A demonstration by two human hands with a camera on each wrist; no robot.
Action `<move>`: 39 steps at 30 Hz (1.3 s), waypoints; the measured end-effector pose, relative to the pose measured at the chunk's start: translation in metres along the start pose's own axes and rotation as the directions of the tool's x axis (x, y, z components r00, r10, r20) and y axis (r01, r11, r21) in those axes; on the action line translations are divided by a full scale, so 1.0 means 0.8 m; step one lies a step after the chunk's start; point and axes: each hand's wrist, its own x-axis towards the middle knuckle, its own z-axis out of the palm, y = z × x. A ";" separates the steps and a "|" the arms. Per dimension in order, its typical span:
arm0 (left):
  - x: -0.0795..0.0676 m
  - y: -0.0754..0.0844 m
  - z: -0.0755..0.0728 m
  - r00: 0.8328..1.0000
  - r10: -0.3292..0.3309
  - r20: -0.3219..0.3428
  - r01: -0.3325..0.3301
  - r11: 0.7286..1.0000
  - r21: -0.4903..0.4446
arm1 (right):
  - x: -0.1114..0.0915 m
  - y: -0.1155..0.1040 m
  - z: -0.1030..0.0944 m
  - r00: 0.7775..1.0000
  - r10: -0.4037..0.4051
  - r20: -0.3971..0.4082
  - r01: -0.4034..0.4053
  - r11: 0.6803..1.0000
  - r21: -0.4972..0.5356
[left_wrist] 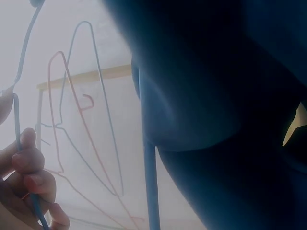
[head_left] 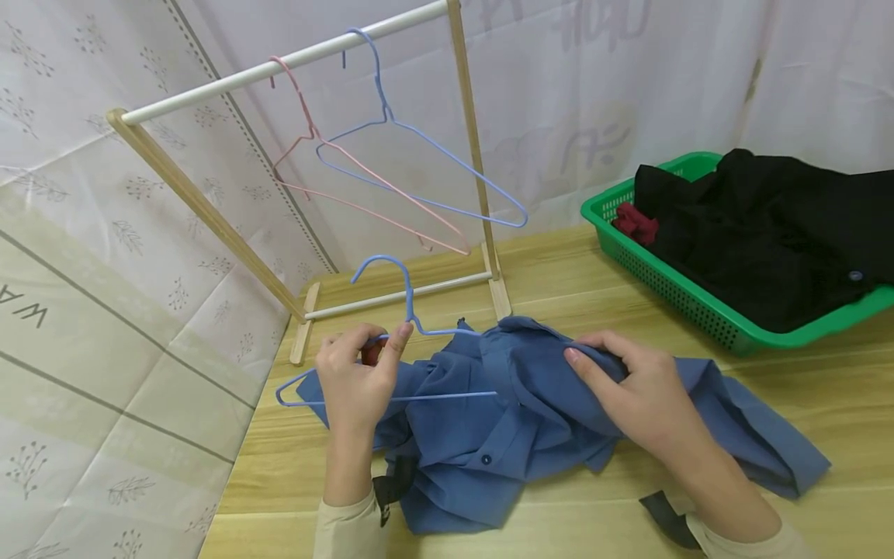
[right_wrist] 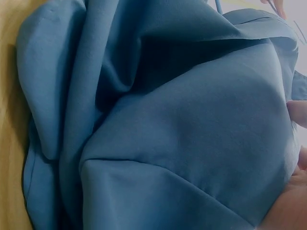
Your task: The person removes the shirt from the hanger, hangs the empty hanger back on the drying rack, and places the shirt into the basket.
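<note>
My left hand (head_left: 358, 382) grips a blue hanger (head_left: 408, 293) by its shoulder wire just below the neck, hook pointing up. In the left wrist view, curled fingers (left_wrist: 29, 165) wrap the wire. The hanger's other end disappears inside a blue button-up shirt (head_left: 454, 435), near its collar. My right hand (head_left: 639, 392) pinches the shirt's shoulder cloth between thumb and fingers. Crumpled, the shirt lies partly on the table, one sleeve (head_left: 761, 427) stretching right. In the right wrist view its folds (right_wrist: 192, 124) fill most of the frame.
Behind the hands stands a rack with a white rail (head_left: 230, 84) and wooden posts. A pink hanger (head_left: 363, 159) and another blue hanger (head_left: 447, 155) hang there. At right, a green basket (head_left: 663, 283) holds black clothing (head_left: 754, 225) and a dark red cloth (head_left: 635, 223).
</note>
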 end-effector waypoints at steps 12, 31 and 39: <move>-0.001 0.001 0.001 1.000 -0.002 0.013 0.002 1.000 -0.001 | 0.001 0.004 0.000 0.999 -0.027 -0.036 0.027 1.000 -0.004; -0.003 0.000 0.002 0.999 -0.021 0.040 0.020 1.000 0.011 | 0.000 0.004 0.000 1.000 -0.013 -0.014 0.013 1.000 -0.003; -0.006 -0.001 0.003 0.998 -0.020 0.051 0.020 1.000 0.014 | -0.004 0.009 0.001 0.999 0.010 0.035 -0.010 1.000 0.008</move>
